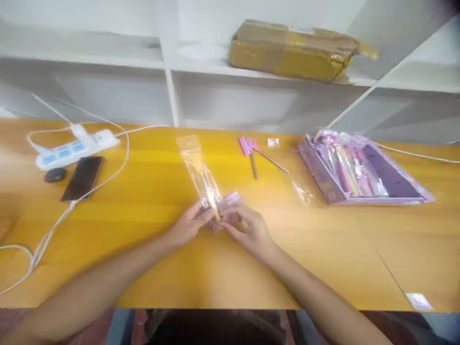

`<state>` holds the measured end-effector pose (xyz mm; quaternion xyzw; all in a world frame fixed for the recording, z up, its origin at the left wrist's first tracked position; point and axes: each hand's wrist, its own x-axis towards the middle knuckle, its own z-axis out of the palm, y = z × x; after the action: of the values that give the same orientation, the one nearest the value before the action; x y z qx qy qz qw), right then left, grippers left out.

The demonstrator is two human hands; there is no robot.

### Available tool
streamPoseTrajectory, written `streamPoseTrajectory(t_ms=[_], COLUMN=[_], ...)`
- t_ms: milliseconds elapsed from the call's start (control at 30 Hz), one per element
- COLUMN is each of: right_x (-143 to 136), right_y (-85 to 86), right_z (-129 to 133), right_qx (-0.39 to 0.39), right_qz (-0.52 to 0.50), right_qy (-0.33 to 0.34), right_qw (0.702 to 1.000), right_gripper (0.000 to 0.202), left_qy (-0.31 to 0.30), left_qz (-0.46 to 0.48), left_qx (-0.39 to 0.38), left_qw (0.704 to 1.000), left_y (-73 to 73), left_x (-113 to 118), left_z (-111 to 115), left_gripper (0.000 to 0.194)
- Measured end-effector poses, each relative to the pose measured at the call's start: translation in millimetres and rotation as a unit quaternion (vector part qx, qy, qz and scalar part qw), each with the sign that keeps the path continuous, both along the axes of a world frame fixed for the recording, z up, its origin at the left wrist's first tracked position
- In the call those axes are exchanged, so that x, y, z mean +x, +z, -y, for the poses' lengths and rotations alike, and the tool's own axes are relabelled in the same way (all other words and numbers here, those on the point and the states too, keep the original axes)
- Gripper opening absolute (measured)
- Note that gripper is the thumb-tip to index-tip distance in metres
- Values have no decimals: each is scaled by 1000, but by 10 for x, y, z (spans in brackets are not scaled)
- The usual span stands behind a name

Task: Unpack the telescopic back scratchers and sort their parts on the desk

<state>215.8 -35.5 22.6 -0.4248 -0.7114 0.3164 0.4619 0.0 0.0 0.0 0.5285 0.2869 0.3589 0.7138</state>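
Over the middle of the desk, both hands hold a clear plastic bag (201, 167) with a slim tool (196, 162) inside. The tool has a yellow, fork-like head pointing away from me, a thin metal rod and a pale handle; its exact kind is unclear. My left hand (190, 223) grips the bag near the handle. The fingers of my right hand (247, 227) pinch the bag's near end. Just behind the right fingers lies a pinkish-purple piece (233, 198), partly hidden. Farther back lie a tool with a pink bar-shaped head (244, 146) and one with a pink curled head (253, 143).
To the right stands an open purple box (323, 184) of bagged tools, with a clear wrapper (302, 191) beside it. A power strip (77, 148), black phone (83, 178) and white cables (53, 230) occupy the left. A taped carton (287, 52) sits on the shelf.
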Motion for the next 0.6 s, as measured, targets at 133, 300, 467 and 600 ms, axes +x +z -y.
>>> streamPoseTrajectory(t_ms=[133,300,467,600], right_x=[3,11,50,63], right_y=[8,85,180,174], right_z=[7,21,35,31], right_qx=[-14,-65,-87,-62], right_qz=[-13,-43,-56,-19], right_qy=[-11,35,71,74], right_qw=[1000,996,992,995], right_gripper=[14,7,8,10], left_qy=[-44,-77,-74,-69], left_qz=[37,59,45,30], left_qx=[-13,0,5,8], left_qw=[998,995,996,997], left_y=[-123,-155,-125,-124], left_x=[67,69,69,71], left_z=[-5,24,43,56], left_gripper=[59,79,65,60])
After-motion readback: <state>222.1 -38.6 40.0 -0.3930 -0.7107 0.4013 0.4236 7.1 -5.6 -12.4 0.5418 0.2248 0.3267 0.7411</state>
